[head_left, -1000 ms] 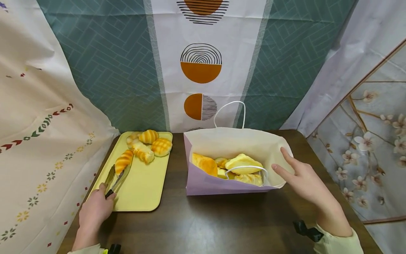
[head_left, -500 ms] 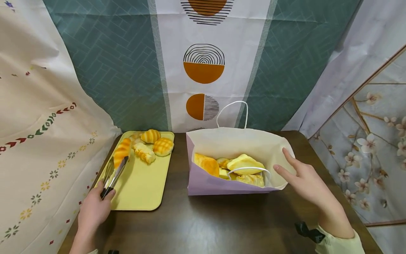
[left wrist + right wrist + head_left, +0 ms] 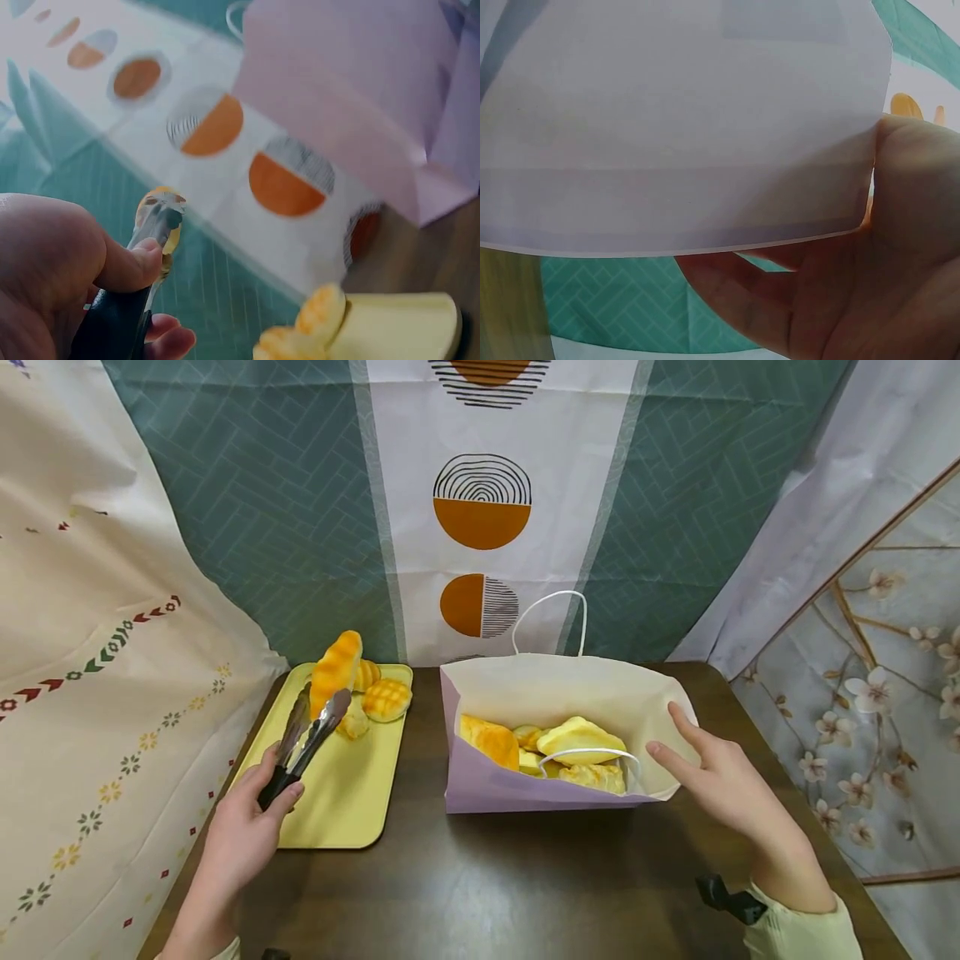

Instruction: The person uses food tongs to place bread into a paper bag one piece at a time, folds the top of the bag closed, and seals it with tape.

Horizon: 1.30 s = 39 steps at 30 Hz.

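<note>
My left hand point(image 3: 243, 818) holds black-handled metal tongs point(image 3: 328, 717). Between their tips they grip a striped, golden toy bread point(image 3: 336, 668), raised over the yellow tray point(image 3: 337, 818). In the left wrist view the thumb presses along the tongs point(image 3: 154, 225); the bread is mostly hidden behind them. A lilac paper bag point(image 3: 517, 795), its mouth wide, stands on the table with several breads point(image 3: 581, 739) inside. At its right side my right hand point(image 3: 727, 789) has thumb and index finger extended and spread against the opening. The bag's wall hides part of that hand in the right wrist view.
More breads point(image 3: 387, 700) lie at the tray's far end. The bag's white front handle point(image 3: 585, 750) droops across its opening, while the rear handle point(image 3: 551, 596) stands up. Patterned cloths point(image 3: 315, 510) hang behind and beside the brown table point(image 3: 480, 893).
My left hand has lifted the striped bread off the tray with the tongs, moving it up and to the right. The right hand stays at the bag's edge.
</note>
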### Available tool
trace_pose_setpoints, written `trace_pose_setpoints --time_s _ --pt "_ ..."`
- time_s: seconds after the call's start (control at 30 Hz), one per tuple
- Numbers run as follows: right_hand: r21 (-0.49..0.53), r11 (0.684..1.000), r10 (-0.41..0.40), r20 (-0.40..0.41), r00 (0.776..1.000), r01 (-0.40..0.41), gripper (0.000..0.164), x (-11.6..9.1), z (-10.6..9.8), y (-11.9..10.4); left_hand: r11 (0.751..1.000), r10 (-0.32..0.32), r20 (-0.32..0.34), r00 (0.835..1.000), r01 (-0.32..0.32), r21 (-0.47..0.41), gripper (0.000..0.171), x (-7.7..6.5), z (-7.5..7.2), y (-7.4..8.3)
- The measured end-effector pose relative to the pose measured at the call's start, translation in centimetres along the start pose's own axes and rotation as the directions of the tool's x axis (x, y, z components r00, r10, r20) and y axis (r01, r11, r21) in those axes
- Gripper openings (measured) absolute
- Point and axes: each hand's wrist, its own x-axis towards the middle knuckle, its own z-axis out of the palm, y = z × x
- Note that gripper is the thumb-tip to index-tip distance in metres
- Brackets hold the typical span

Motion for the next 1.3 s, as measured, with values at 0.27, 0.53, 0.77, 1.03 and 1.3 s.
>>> trace_pose_setpoints --time_s 0.27,0.53,0.77,1.03,1.3 --pt "0.003 1.0 -0.002 0.007 1.0 0.002 0.079 0.0 -0.1 0.1 0.975 0.208 -0.036 0.977 -0.21 -0.07 0.065 0.1 -0.5 4.3" --pt "0.008 1.0 -0.009 0.002 1.0 0.009 0.08 -0.3 -0.1 0.2 0.94 0.328 0.047 0.944 -0.321 -0.113 0.069 0.5 -0.6 8.9" --pt "0.01 1.0 -0.021 -0.003 1.0 0.021 0.08 -0.4 0.1 0.5 0.928 0.373 0.089 0.923 -0.371 -0.046 0.067 1.3 0.2 11.0" --pt "0.018 0.999 -0.032 -0.004 0.999 0.032 0.08 -0.5 0.0 0.5 0.907 0.417 0.13 0.9 -0.421 0.012 0.066 2.1 0.8 13.0" --pt "0.028 0.999 -0.029 0.006 1.0 0.029 0.08 -0.5 0.1 0.4 0.846 0.489 0.191 0.851 -0.516 0.135 0.068 3.3 0.7 15.5"
